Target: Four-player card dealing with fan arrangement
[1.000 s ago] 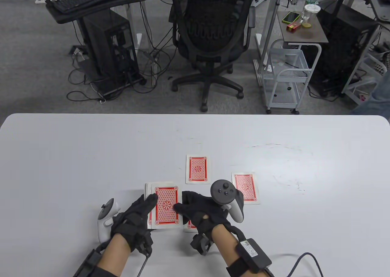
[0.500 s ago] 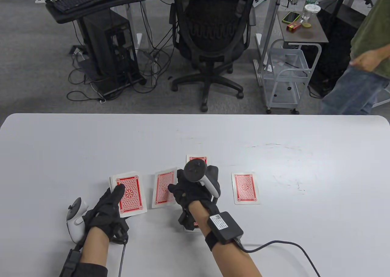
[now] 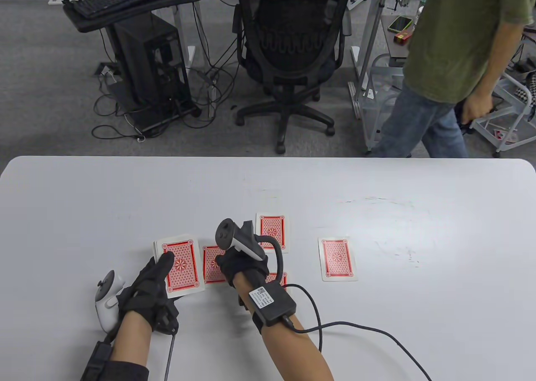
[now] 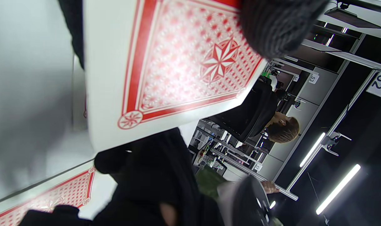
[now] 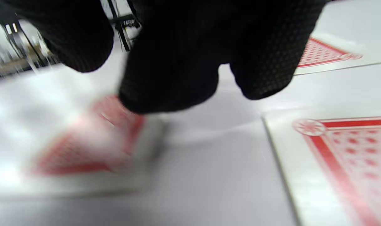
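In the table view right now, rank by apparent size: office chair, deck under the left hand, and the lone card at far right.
1. Office chair, largest by far.
2. Deck and lone card look near alike; not ranked.

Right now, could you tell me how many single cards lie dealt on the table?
4: far card, right card, one beside the deck, one mostly hidden under the right hand.

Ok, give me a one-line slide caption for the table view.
Left hand holds the deck; right hand sets a card beside it.
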`<move>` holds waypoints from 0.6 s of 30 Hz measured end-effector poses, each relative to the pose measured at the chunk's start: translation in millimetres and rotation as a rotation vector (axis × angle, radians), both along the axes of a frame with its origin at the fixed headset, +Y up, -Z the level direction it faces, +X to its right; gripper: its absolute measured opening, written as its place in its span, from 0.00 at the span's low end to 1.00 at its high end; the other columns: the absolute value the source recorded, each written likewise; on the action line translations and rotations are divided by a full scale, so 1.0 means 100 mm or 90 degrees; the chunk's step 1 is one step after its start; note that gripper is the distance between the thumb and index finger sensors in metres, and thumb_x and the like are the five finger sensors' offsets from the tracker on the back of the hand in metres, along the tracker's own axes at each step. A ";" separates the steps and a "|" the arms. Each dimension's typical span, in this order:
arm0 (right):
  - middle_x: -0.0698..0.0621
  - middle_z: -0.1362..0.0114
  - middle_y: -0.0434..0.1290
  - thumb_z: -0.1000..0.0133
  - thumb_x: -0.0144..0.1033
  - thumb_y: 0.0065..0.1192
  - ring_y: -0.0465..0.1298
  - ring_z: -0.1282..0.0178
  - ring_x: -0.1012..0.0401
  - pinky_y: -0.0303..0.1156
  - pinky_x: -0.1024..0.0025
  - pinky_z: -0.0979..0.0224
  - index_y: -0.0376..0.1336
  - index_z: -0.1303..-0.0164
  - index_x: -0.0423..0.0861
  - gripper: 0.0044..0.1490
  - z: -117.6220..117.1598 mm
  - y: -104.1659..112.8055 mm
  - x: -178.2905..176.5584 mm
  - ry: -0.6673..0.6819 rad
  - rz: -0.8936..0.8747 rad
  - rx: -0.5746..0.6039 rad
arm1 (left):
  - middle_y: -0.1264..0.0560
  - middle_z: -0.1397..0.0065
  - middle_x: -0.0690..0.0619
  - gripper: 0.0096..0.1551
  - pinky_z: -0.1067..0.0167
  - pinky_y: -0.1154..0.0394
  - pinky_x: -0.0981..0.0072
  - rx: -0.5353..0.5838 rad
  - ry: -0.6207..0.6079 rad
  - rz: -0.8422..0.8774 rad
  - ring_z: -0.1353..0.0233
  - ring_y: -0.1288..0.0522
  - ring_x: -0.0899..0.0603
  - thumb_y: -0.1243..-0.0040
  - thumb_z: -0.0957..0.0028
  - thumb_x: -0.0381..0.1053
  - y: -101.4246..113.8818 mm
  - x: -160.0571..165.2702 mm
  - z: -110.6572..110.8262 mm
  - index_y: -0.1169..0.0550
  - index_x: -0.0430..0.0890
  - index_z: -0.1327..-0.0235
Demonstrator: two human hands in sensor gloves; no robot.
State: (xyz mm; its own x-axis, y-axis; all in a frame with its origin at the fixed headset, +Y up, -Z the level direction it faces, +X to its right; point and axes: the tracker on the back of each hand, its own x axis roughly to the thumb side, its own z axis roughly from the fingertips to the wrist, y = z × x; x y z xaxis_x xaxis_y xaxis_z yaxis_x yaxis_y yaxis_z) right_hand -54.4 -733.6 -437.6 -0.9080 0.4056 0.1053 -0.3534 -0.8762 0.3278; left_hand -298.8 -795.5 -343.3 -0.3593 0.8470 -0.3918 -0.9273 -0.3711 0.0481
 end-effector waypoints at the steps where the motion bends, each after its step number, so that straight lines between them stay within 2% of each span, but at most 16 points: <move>1: 0.47 0.37 0.73 0.36 0.49 0.56 0.85 0.53 0.58 0.72 0.47 0.38 0.50 0.20 0.36 0.43 0.02 0.04 0.03 0.010 -0.061 0.004 | 0.23 0.30 0.57 0.30 0.46 0.17 0.49 0.001 -0.002 0.002 0.37 0.16 0.39 0.37 0.43 0.61 0.00 0.02 0.00 0.31 0.56 0.30; 3: 0.44 0.35 0.72 0.36 0.49 0.55 0.85 0.49 0.55 0.71 0.46 0.37 0.51 0.20 0.36 0.42 0.08 0.12 0.12 0.011 -0.207 -0.023 | 0.23 0.30 0.57 0.30 0.46 0.16 0.49 0.004 -0.007 0.003 0.38 0.16 0.39 0.37 0.43 0.61 0.01 0.07 0.00 0.31 0.55 0.30; 6: 0.41 0.31 0.69 0.37 0.57 0.56 0.82 0.43 0.50 0.69 0.41 0.35 0.51 0.20 0.35 0.48 0.19 0.14 0.14 0.082 -0.318 -0.062 | 0.23 0.30 0.57 0.30 0.46 0.16 0.49 0.010 -0.023 0.000 0.38 0.16 0.39 0.37 0.43 0.61 0.02 0.15 0.00 0.31 0.55 0.30; 8: 0.46 0.34 0.70 0.41 0.58 0.63 0.83 0.46 0.53 0.69 0.41 0.36 0.53 0.22 0.36 0.49 0.27 0.14 0.13 0.109 -0.314 -0.051 | 0.23 0.31 0.57 0.30 0.46 0.16 0.50 0.018 -0.028 -0.006 0.38 0.16 0.40 0.37 0.43 0.61 0.02 0.21 0.01 0.31 0.56 0.31; 10: 0.51 0.38 0.72 0.44 0.51 0.70 0.83 0.50 0.56 0.70 0.42 0.36 0.56 0.26 0.38 0.44 0.35 0.14 0.15 0.083 -0.281 -0.018 | 0.23 0.31 0.57 0.30 0.46 0.16 0.50 0.038 -0.018 -0.005 0.38 0.16 0.40 0.37 0.43 0.62 0.03 0.28 0.04 0.31 0.56 0.31; 12: 0.52 0.41 0.74 0.46 0.47 0.73 0.84 0.53 0.57 0.70 0.41 0.36 0.60 0.29 0.40 0.41 0.38 0.13 0.19 0.059 -0.281 0.010 | 0.23 0.30 0.57 0.30 0.45 0.17 0.50 0.051 -0.011 -0.012 0.37 0.16 0.40 0.38 0.44 0.62 0.02 0.35 0.06 0.31 0.56 0.31; 15: 0.52 0.42 0.75 0.46 0.44 0.73 0.85 0.52 0.57 0.70 0.42 0.36 0.61 0.31 0.40 0.38 0.36 0.10 0.30 0.054 -0.293 -0.008 | 0.24 0.30 0.57 0.30 0.44 0.17 0.50 0.063 -0.016 -0.023 0.36 0.17 0.40 0.39 0.44 0.62 0.00 0.44 0.08 0.32 0.57 0.30; 18: 0.53 0.44 0.77 0.46 0.40 0.72 0.87 0.53 0.57 0.71 0.42 0.36 0.62 0.30 0.38 0.37 0.33 0.07 0.45 0.047 -0.348 -0.011 | 0.24 0.29 0.57 0.31 0.44 0.18 0.50 0.061 -0.024 0.012 0.36 0.17 0.39 0.39 0.44 0.62 -0.02 0.49 0.07 0.32 0.56 0.30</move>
